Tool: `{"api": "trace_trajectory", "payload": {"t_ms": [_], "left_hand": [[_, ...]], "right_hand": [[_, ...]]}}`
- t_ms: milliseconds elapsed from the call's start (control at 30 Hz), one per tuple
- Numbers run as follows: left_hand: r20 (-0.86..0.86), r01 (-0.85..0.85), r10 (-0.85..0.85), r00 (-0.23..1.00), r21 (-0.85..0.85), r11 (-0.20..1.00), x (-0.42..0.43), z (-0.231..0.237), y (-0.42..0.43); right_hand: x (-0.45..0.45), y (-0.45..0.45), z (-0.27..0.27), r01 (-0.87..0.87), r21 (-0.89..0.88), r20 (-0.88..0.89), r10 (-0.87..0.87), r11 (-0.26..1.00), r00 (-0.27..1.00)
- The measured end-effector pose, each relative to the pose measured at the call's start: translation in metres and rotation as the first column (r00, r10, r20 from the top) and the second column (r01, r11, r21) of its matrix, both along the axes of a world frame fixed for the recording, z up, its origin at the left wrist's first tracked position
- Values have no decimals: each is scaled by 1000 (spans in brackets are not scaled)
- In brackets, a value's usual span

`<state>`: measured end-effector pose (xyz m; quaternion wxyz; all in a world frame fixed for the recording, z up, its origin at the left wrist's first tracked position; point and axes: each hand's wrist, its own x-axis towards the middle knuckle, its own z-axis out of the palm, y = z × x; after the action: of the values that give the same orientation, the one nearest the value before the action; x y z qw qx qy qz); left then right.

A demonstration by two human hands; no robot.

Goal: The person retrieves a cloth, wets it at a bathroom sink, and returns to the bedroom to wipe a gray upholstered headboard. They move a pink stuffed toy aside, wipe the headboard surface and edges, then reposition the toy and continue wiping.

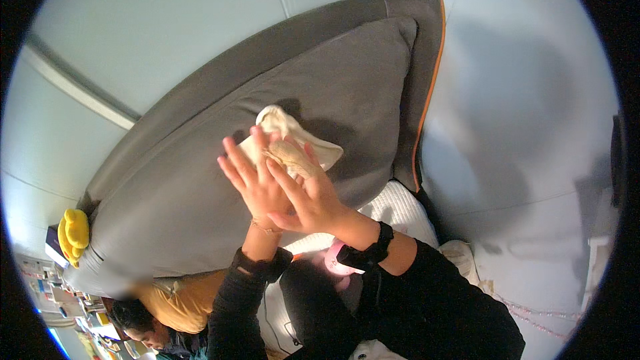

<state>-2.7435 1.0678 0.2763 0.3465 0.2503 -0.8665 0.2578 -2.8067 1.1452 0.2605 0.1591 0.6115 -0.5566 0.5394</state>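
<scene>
Before me, a crumpled cream cloth [326, 154] shows behind and between my raised hands, in front of the grey cushion [320, 95] of a sofa. My left hand [262, 187], with a thin bracelet at the wrist, has its fingers spread, its tips near the cloth's left side. Overlapping its palm is my right hand [312, 195], fingers partly spread, with a black band on the wrist. A tan, wrinkled part of the cloth [287, 155] lies between the fingers; whether either hand grips it is hidden.
A white quilted cover [400, 205] and a pink object [336, 258] lie below my hands. A yellow plush toy [74, 236] is at the far left. Another person [145, 327] is at the lower left beside a mustard cushion [182, 300]. A pale wall [510, 135] stands at the right.
</scene>
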Motion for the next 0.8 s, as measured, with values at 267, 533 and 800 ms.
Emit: {"api": "trace_trajectory", "payload": {"t_ms": [267,533,800], "left_hand": [[-127,239,-247,961,-75,968,-87,3,18],[-392,315,-233,890,159,936,-21,18,38],[-863,889,221,454,420,-184,24,48,66]], "right_hand": [[-60,16,-4,229,-24,30,-229,973,973],[-45,46,15,206,-275,44,-201,939,979],[-31,60,48,-286,6,426,256,958,867]]}}
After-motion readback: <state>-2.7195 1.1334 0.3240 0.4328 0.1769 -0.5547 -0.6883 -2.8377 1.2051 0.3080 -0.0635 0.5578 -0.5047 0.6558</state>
